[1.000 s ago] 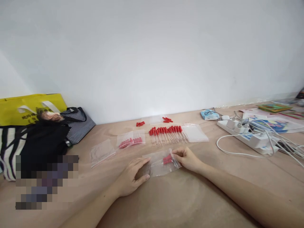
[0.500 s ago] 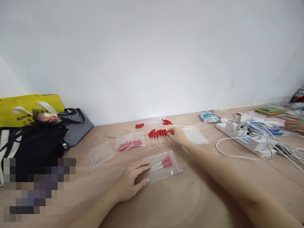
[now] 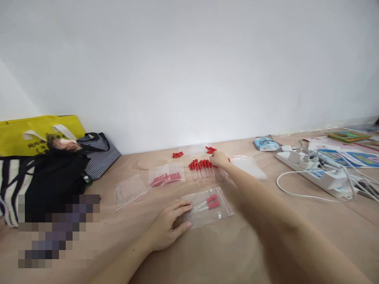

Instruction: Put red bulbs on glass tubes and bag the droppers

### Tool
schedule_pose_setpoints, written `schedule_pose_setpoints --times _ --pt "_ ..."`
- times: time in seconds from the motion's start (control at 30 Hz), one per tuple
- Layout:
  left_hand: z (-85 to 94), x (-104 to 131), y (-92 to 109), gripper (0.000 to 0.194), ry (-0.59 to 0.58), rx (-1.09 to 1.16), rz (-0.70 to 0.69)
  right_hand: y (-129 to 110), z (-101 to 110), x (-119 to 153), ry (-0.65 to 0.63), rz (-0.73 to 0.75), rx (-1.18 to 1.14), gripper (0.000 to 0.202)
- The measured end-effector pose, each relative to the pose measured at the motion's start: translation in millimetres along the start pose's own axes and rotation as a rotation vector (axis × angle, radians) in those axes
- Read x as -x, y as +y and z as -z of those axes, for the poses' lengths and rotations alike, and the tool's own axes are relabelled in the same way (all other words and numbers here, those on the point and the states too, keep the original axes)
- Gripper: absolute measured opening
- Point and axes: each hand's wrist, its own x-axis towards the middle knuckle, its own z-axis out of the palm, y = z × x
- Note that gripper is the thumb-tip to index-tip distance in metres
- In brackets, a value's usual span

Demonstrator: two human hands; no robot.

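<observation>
My left hand (image 3: 171, 225) lies flat on the table, fingers stretched out and touching the left edge of a clear zip bag (image 3: 199, 219). Inside that bag are two droppers (image 3: 213, 202) with red rubber bulbs. My right hand (image 3: 219, 158) is further back, its fingers closed at a small heap of red bulbs (image 3: 211, 150); whatever is between the fingertips is hidden. Just in front of it lies a row of red-topped droppers (image 3: 201, 167), partly covered by the hand at its right end.
To the left are a zip bag of droppers (image 3: 167, 175), a flat clear bag (image 3: 130, 191) and several carry bags (image 3: 100, 154). More red bulbs (image 3: 177, 155) lie at the back. White bags (image 3: 248, 166), a blue mask (image 3: 265, 144) and a power strip (image 3: 314, 173) with cables are on the right.
My right hand has moved back from the row of droppers to the heap of red bulbs behind. My left hand stays by the bag. The view has shifted slightly.
</observation>
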Motion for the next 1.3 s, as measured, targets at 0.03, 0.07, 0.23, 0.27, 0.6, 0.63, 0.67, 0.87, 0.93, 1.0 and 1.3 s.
schedule_pose_setpoints --times 0.03,0.07,0.23,0.27,0.6,0.63,0.67,0.87,0.93,1.0,1.3 --pt "-0.2 0 0 0.036 -0.002 0.002 -0.001 0 6 5 0.03 0.0 -0.04 0.01" --pt "-0.4 0 -1 0.036 -0.002 0.001 0.001 2 13 12 0.064 -0.005 -0.09 0.013" --pt "-0.7 0 -2 0.037 -0.007 -0.024 0.009 27 44 63 0.234 0.016 -0.612 0.029" --pt "-0.5 -1 -1 0.037 -0.006 -0.025 0.01 35 48 74 0.276 0.019 -0.797 0.033" --pt "-2.1 -2 -2 0.037 0.008 -0.033 0.003 53 33 131 0.315 -0.229 -1.073 0.023" --pt "-2.5 -2 -3 0.037 0.012 -0.035 -0.005 51 32 131 0.309 -0.235 -1.077 0.023" --pt "-2.8 -2 -4 0.036 0.012 -0.036 -0.013 50 31 131 0.304 -0.24 -1.079 0.022" --pt "-1.8 -3 -4 0.037 -0.016 -0.056 -0.009 50 27 133 0.263 -0.274 -1.103 0.021" --pt "-1.8 -3 -4 0.037 -0.013 -0.054 -0.008 50 24 135 0.245 -0.28 -1.129 0.02" --pt "-2.1 -3 -4 0.037 -0.005 -0.046 -0.012 49 22 136 0.231 -0.284 -1.153 0.021" --pt "-2.3 -3 -4 0.037 -0.016 -0.055 -0.006 38 19 146 0.01 -0.314 -1.231 0.02"
